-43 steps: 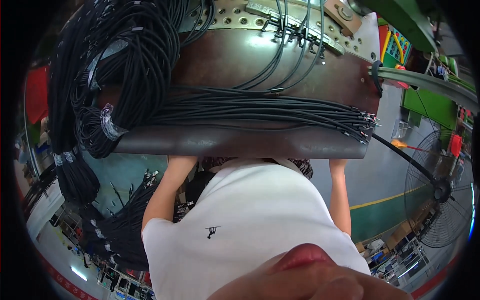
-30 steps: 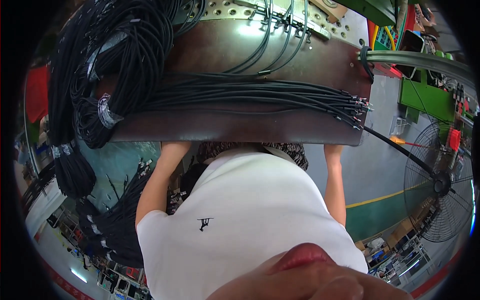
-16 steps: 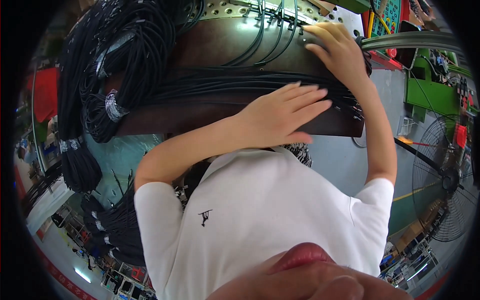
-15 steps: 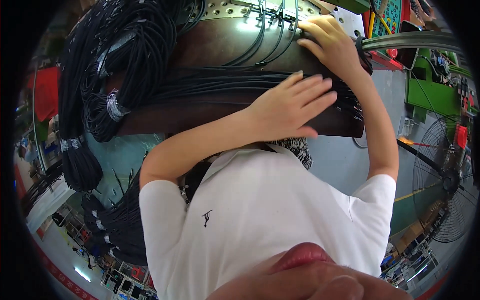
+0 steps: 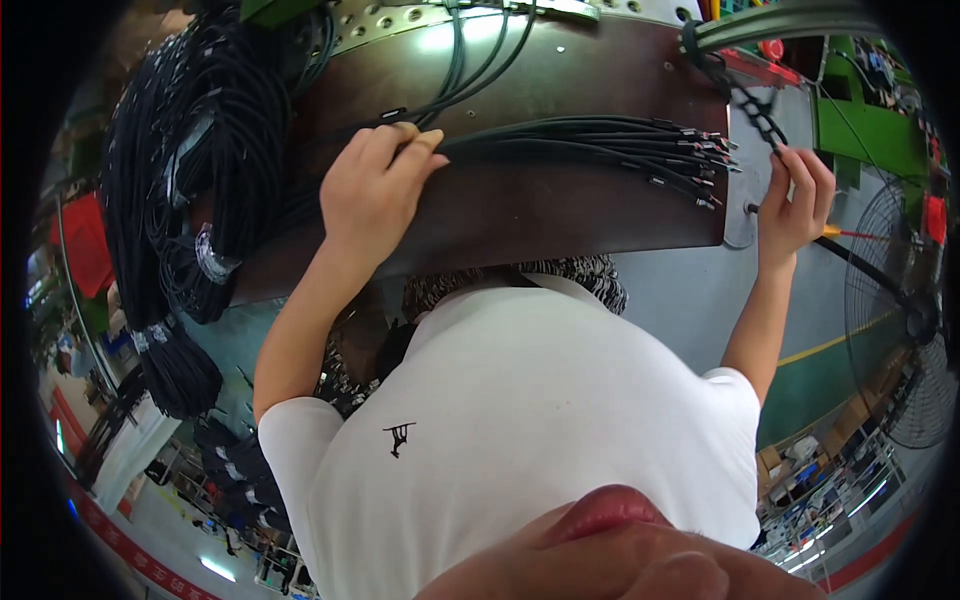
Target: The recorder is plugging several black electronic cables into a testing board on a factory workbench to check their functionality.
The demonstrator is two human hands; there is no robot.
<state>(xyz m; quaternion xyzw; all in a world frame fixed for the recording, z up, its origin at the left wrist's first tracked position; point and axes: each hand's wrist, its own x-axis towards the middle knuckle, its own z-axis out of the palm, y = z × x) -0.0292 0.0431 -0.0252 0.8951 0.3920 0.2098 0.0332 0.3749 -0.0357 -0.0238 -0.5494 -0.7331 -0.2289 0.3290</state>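
A bundle of black cables (image 5: 590,140) with small connector ends lies across a brown board (image 5: 560,215). My left hand (image 5: 375,185) is closed over the bundle's left part, fingers curled on top of the cables. My right hand (image 5: 795,200) is raised just off the board's right edge. Its fingertips pinch the lower end of a thin black zigzag strand (image 5: 755,110) that hangs from a grey bar (image 5: 780,20). Most of what that hand pinches is hidden by the fingers.
Thick coils of black cable (image 5: 190,190) hang at the board's left, with more bundles below (image 5: 180,365). A perforated metal strip (image 5: 420,20) runs along the board's far edge. A standing fan (image 5: 900,330) and green machinery (image 5: 860,120) are at the right.
Both hands came up from under the board onto it. Since then my left hand has slid left along the cable bundle, and my right hand has moved off the board's right edge.
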